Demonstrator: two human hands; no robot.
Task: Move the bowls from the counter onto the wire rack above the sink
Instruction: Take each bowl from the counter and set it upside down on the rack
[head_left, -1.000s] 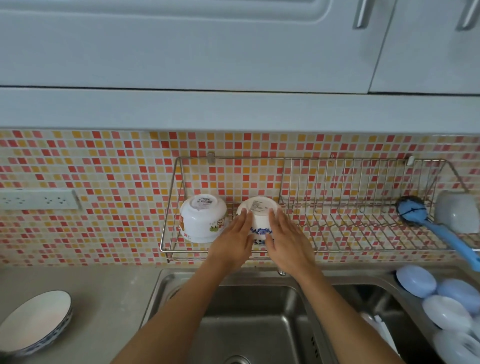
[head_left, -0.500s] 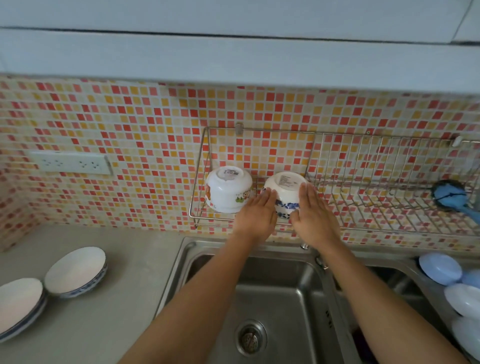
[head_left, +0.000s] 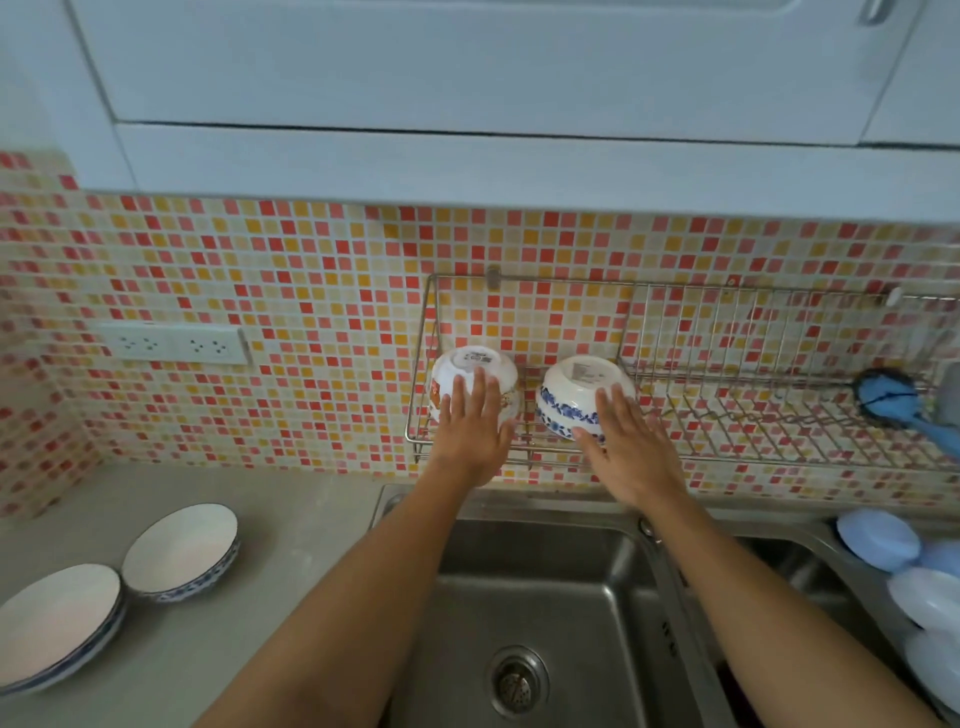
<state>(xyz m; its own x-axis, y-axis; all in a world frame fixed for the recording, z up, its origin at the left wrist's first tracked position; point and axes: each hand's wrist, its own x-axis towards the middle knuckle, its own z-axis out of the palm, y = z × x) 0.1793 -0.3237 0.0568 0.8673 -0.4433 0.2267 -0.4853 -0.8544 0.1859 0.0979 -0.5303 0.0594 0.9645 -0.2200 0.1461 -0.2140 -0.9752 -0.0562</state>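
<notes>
Two bowls stand upside down at the left end of the wire rack (head_left: 727, 457) on the tiled wall. The left one is a white bowl with an orange picture (head_left: 475, 366); my left hand (head_left: 470, 426) lies flat against its front with straight fingers. Beside it is a white bowl with a blue flower band (head_left: 574, 392); my right hand (head_left: 626, 447) touches its right side, fingers straight. On the counter at the lower left sit a white bowl with a blue rim (head_left: 182, 553) and a stack of similar bowls (head_left: 54, 626).
The steel sink (head_left: 545, 623) with its drain lies below the rack. A blue brush (head_left: 893, 400) rests at the rack's right end. Several pale blue and white lids or dishes (head_left: 909, 571) fill the right basin. A wall socket (head_left: 176, 343) is left of the rack.
My left hand has moved left from the blue-flowered bowl onto the orange-pictured bowl. My right hand stays at the blue-flowered bowl. The view has shifted left and down, showing more counter.
</notes>
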